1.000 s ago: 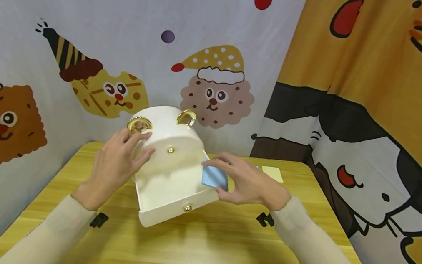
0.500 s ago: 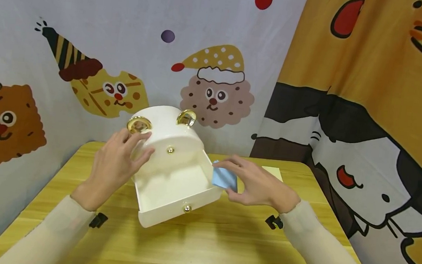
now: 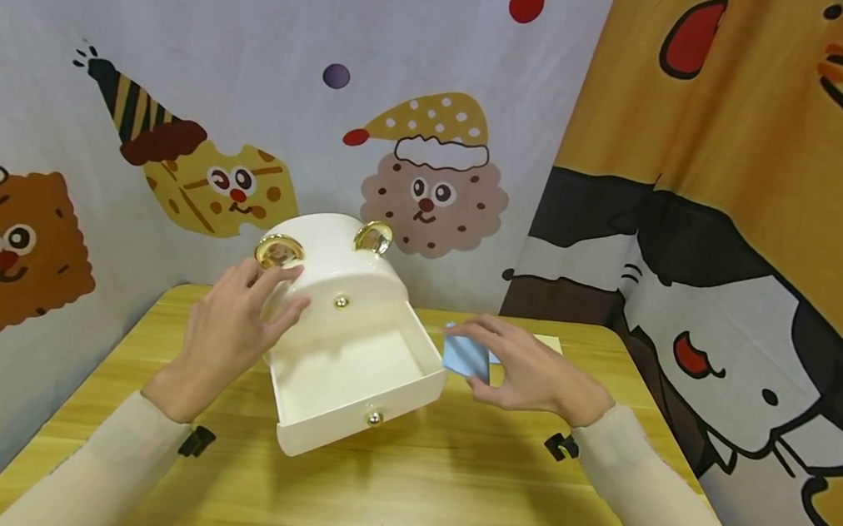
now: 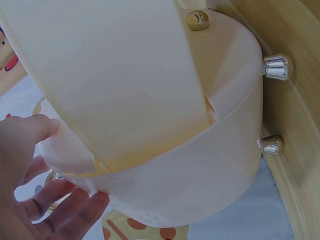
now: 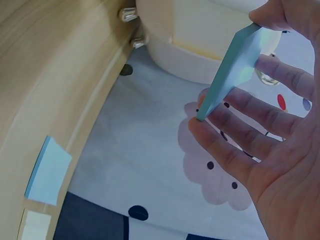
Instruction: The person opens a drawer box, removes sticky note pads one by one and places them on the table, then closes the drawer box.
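Note:
A white storage box (image 3: 328,246) with two gold ears stands on the table, its lower drawer (image 3: 369,427) pulled out. Nothing lies on the drawer's visible floor. My left hand (image 3: 227,330) holds the box's left side near the ear; the left wrist view has the thumb on one side of the box body and fingers on the other. Right of the drawer, my right hand (image 3: 533,369) pinches a light blue sticky note pad (image 3: 467,357) by its edges, thumb opposite the fingers. That pad (image 5: 230,70) is tilted in the right wrist view, apart from the table.
Another blue pad (image 5: 49,172) lies on the table behind the right hand, with a pale yellow pad (image 3: 552,343) beside it. A printed cloth (image 3: 261,32) hangs behind the table's back edge. A gold knob (image 3: 374,418) sticks out from the drawer front.
My right hand has moved to the right with the blue sticky note pad, from over the drawer's right edge to beside it. The left hand and the box have stayed in place.

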Tool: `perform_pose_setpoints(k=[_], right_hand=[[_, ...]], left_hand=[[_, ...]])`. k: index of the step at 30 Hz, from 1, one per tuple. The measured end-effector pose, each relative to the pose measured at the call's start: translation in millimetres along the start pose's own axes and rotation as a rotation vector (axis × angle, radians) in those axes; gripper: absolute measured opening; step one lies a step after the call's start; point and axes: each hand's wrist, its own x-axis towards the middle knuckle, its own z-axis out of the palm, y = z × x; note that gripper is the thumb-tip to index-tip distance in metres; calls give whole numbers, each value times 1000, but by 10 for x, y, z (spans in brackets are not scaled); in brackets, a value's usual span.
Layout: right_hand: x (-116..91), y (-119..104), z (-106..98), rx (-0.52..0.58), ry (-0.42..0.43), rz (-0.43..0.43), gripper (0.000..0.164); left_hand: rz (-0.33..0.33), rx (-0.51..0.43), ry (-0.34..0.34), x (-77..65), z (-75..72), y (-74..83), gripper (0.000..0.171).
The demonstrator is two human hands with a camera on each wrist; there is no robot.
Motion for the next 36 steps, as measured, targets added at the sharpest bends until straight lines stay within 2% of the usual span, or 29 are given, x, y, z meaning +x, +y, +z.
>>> perform_pose_setpoints(k=[18, 36], right_hand=[[-274, 315, 118, -6, -77, 149, 67], [-567, 630, 314, -33, -154, 277, 71]], left_hand=[[-18, 8, -35, -35, 3, -20, 45], [5, 12, 4, -24, 20, -22, 44]])
